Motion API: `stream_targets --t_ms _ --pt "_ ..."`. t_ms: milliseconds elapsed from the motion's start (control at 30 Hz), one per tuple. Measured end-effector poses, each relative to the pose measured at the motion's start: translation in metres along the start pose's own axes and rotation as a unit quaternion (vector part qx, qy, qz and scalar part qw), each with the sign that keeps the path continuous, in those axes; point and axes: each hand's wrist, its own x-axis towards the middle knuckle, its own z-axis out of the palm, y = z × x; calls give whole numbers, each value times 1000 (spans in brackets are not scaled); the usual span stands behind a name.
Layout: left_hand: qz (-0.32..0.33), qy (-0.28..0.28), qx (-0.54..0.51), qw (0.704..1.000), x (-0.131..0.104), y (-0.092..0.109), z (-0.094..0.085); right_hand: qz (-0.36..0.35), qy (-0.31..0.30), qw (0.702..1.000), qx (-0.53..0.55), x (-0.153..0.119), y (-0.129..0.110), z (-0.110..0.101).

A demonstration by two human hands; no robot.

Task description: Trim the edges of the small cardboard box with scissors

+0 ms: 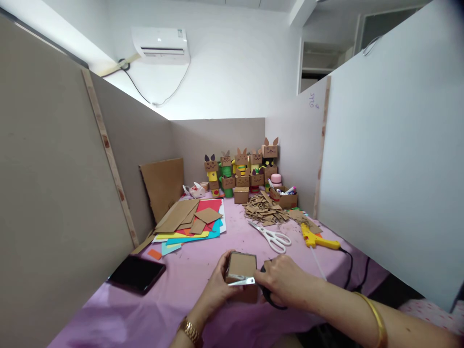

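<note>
My left hand [220, 276] grips a small cardboard box [242, 264] by its left side, near the front of the table. Dark-handled scissors [243, 281] are in my right hand [281, 278], its fingers wrapped round the handles. Their silver blades point left and lie across the front edge of the box's top. Whether the blades bite into the cardboard, I cannot tell. Beyond my right hand, white-handled scissors [273, 239] rest on the purple cloth. A yellow glue gun [319, 240] lies farther right, its cord running off the table's right side.
Cardboard scraps [266, 209] form a pile at mid-right, beside a box of markers [284, 197]. Cardboard animal figures [241, 169] stand at the back. Coloured paper and cardboard sheets [177, 217] lie left, with a black tablet [137, 274] nearer. Partition walls [380, 159] flank the table.
</note>
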Motion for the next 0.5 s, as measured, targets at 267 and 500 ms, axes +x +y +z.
stream_targets --t_ms 267,500 --pt "4 4 12 1000 2 -1 0 9 1 1000 7 7 -5 0" --pt "-3 0 -3 1000 0 -1 0 6 -5 1000 10 5 -2 2"
